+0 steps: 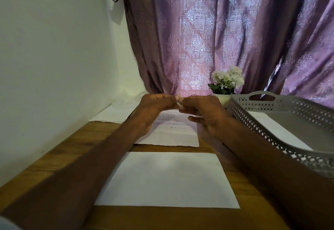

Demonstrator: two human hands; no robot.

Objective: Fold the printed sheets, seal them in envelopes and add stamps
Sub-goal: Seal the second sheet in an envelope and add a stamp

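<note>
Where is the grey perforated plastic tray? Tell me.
In the head view, the grey perforated plastic tray sits at the right edge of the wooden table, right of the right hand, beside the white potted flowers.

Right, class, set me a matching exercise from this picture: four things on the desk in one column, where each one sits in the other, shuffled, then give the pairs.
Things
1. blank envelope
2. printed sheet
3. grey tray
4. flower pot

Places
A. at the back, against the curtain
B. nearest the camera, flat on the table
C. along the right side of the table
D. mid-table, under both raised hands

Pairs: 1-B, 2-D, 3-C, 4-A

The left hand and right hand pinch a small white piece between them, likely a stamp.
</note>
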